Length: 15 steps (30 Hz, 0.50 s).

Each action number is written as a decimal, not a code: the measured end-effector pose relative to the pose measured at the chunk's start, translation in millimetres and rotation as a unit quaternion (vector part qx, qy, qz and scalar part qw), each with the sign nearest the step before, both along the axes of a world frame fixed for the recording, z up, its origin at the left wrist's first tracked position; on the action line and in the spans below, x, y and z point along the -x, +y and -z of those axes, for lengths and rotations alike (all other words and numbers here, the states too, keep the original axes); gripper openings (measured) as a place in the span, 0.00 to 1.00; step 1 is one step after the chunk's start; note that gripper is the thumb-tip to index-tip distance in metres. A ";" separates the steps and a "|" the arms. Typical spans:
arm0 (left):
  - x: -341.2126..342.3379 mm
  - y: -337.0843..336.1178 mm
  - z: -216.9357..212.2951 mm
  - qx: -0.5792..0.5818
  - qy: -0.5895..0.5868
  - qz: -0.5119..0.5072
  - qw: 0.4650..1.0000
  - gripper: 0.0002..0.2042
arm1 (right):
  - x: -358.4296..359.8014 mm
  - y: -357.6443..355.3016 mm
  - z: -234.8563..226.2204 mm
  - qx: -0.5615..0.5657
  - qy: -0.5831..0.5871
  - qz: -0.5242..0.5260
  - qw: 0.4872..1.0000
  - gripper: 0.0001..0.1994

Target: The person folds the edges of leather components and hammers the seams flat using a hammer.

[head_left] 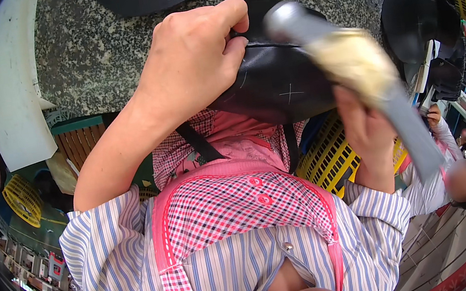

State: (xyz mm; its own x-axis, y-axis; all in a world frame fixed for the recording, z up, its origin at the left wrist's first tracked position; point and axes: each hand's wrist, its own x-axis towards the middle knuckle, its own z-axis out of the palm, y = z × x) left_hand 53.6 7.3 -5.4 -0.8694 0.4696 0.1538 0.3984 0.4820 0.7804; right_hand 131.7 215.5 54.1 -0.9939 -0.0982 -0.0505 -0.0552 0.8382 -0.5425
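Observation:
A black leather piece (273, 90) with a seam and a small pale cross mark hangs partly over the near edge of the stone-topped bench. My left hand (192, 56) pinches it at the seam, thumb and forefinger pressed together. In my right hand (363, 128) is a hammer (358, 61), blurred by motion. Its rounded metal end is above the leather, right of my left fingers; yellowish wrapping covers its middle. Whether the metal touches the leather I cannot tell. The hammer hides part of the leather's right side.
More black leather pieces lie on the speckled bench top (93, 64) at the far edge and in a pile (413, 18) at right. A yellow basket (328, 156) stands below the bench, another yellow basket (21, 200) at left. Another person (443, 176) sits at the right.

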 end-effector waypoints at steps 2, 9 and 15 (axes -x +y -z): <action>0.7 0.7 -0.5 0.005 0.001 -0.001 1.000 0.06 | 10.8 -1.2 -8.1 -0.076 -0.046 -0.035 0.995 0.07; -1.8 -2.3 -2.1 0.019 0.007 0.000 1.000 0.07 | 9.2 2.2 5.3 -0.086 -0.058 -0.072 0.992 0.11; -5.4 -19.8 2.0 -0.027 0.216 0.064 0.974 0.15 | 3.1 5.1 10.4 -0.072 -0.068 -0.047 0.994 0.07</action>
